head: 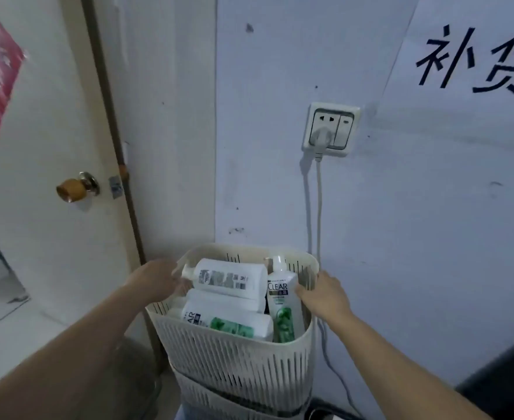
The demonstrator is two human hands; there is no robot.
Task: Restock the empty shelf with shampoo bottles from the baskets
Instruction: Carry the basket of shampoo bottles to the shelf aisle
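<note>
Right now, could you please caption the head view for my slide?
Left hand and right hand grip the rim of a cream basket full of shampoo bottles.

You can read two large dark handwritten characters, 补货, on the white paper sheet (476, 65) on the wall at upper right. In the cream slatted plastic basket (234, 353), the upright white pump bottle with green print (283, 301) says CLEAR. The white bottle lying at the front (225, 321) shows only "AR". The topmost lying white bottle (228, 278) carries a barcode, but its print is too blurred to read.
</note>
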